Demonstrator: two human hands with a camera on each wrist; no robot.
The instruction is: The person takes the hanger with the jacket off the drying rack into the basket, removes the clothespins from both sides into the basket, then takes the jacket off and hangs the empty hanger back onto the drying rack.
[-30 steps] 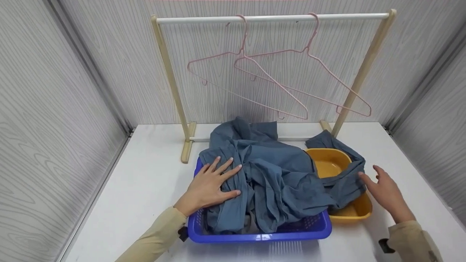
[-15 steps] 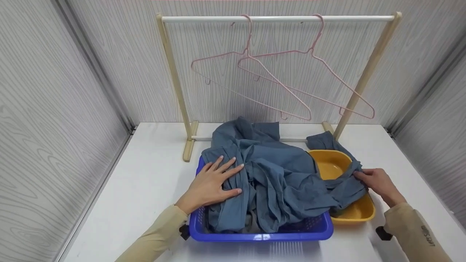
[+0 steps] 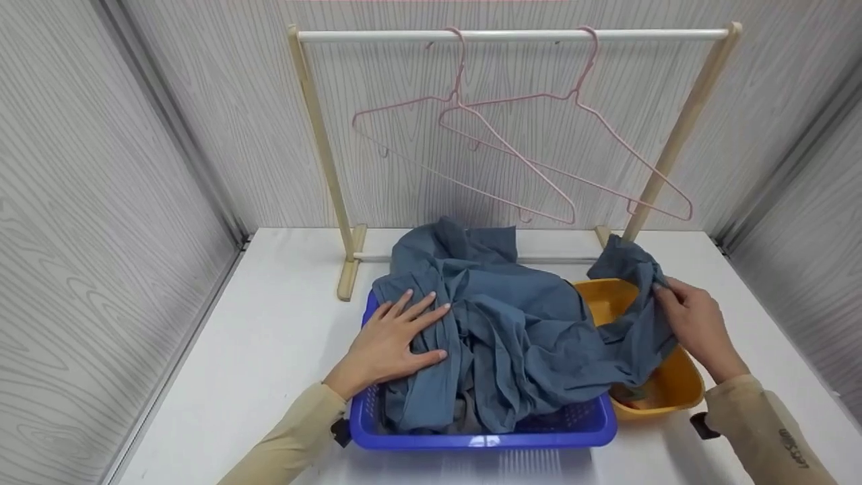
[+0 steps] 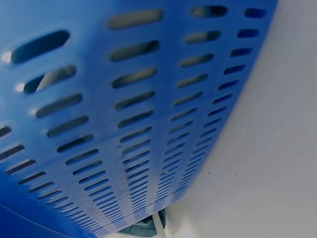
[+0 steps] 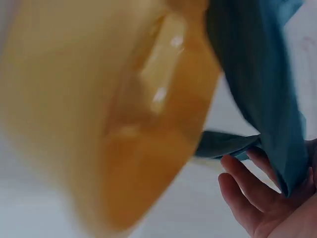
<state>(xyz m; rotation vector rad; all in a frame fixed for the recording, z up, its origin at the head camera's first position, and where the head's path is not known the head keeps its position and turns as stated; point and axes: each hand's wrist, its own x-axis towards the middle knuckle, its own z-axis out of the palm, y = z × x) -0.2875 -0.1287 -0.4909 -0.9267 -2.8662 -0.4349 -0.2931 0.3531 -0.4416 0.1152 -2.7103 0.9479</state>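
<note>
A crumpled blue-grey garment (image 3: 498, 289) fills and overhangs the blue plastic basket (image 3: 485, 441). With fingers spread, my left hand (image 3: 387, 340) rests on the cloth at the basket's left side. My right hand (image 3: 697, 327) pinches a long, narrow part of the garment that stretches over the yellow basin (image 3: 687, 384). In the right wrist view this cloth (image 5: 257, 74) hangs from between thumb and fingers, while the outer fingers (image 5: 233, 191) stay loosely bent. The slotted basket wall (image 4: 124, 114) takes up most of the left wrist view; the left hand is out of sight there.
Behind the basket stands a rack with a white rail (image 3: 518, 35) and wooden legs (image 3: 316, 141). Two pink hangers, a left one (image 3: 518, 159) and a right one (image 3: 626, 145), hang from it. Patterned panels (image 3: 114, 269) enclose the white table (image 3: 269, 303) on three sides.
My right hand has reached the cloth over the basin, taken hold of it and drawn it up and back. The basin has shifted slightly right. My left hand stays in place.
</note>
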